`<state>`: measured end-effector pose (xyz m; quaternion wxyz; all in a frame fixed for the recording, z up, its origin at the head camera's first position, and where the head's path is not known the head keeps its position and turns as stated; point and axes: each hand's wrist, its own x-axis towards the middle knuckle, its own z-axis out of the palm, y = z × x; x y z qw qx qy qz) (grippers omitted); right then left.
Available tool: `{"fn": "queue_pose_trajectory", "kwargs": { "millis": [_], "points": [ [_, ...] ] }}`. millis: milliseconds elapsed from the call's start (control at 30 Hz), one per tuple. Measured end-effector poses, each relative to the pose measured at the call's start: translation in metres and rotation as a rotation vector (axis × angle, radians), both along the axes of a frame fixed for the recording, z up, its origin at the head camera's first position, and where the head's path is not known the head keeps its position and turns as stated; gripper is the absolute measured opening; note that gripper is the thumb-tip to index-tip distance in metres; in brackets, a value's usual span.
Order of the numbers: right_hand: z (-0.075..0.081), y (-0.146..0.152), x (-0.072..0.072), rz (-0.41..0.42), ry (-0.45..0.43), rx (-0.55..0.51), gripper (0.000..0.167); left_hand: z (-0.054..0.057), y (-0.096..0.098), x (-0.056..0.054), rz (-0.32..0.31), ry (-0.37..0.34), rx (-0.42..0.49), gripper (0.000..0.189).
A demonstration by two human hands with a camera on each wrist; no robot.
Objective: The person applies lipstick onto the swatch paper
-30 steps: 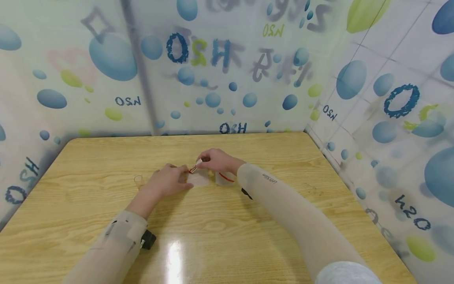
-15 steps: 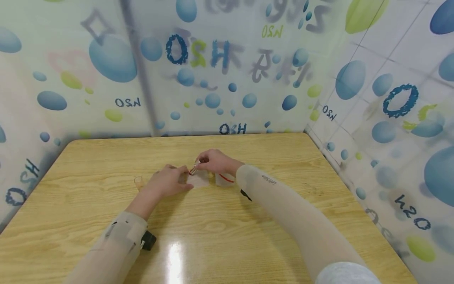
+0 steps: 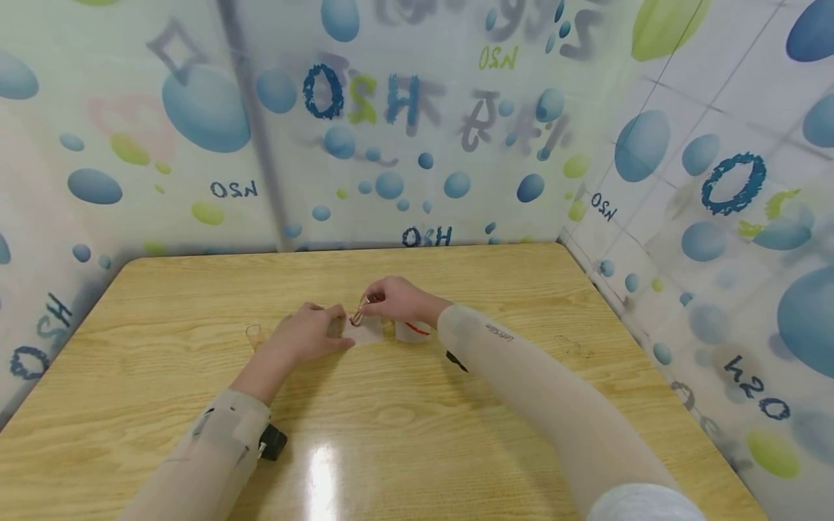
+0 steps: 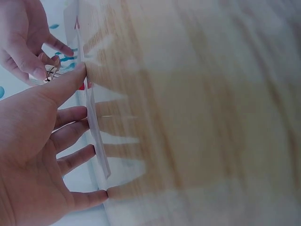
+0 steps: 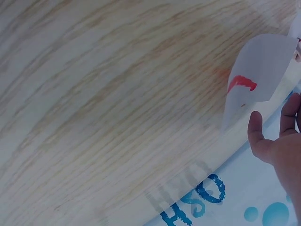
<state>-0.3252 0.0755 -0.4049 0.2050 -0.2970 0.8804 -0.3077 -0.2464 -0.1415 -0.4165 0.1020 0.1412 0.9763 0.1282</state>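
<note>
My right hand [image 3: 400, 298] pinches a small slim lipstick [image 3: 356, 319], its tip down at a white sheet of paper [image 3: 366, 331]. A short dark-red mark shows on the sheet by the tip. On the left part of the same sheet, the fingertips of my left hand [image 3: 309, 333] press down, spread, as the left wrist view shows with the paper [image 4: 97, 132] edge-on. Most of the lipstick is covered by the right fingers. Beside that sheet, under the right wrist, lies a second white sheet [image 3: 409, 333] with a red stroke [image 5: 242, 83].
A thin loop [image 3: 253, 329] lies on the wooden table [image 3: 391, 420] to the left of my left hand. Behind the table's far edge stands a wall [image 3: 365, 166] with blue and green bubbles. Another patterned wall [image 3: 677, 217] runs along the right side.
The lipstick tip has moved slightly down and right over the sheet, and the tube stands a little steeper. The mark by the tip shows more. My left hand stays in place.
</note>
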Motion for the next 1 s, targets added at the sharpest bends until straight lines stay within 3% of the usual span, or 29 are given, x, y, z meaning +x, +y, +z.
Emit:
{"fn": "queue_pose_trajectory", "kwargs": {
  "millis": [1000],
  "points": [
    [0.002, 0.022, 0.012, 0.007, 0.025, 0.02, 0.02, -0.005, 0.0, -0.003, 0.012, -0.004, -0.004, 0.072]
  ]
}}
